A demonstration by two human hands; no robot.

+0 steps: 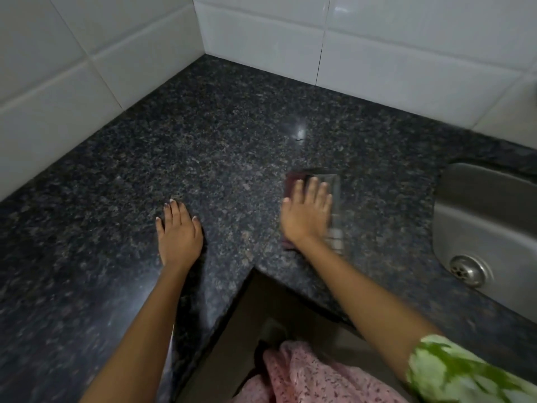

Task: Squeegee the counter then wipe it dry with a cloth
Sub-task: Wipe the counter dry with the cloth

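A dark speckled granite counter (pixel 220 135) fills an L-shaped corner under white tiled walls. My right hand (pixel 308 212) lies flat, fingers spread, pressing on a folded cloth (pixel 334 184) that is dark red on the left and grey on the right; the cloth is blurred. My left hand (pixel 178 231) rests palm down on the bare counter to the left, holding nothing. No squeegee is in view.
A steel sink (pixel 476 205) with a round drain (pixel 466 270) is set into the counter at the right. White tiled walls (pixel 406 50) close the corner at the back and left. The counter's inner edge (pixel 252 270) drops off near my body.
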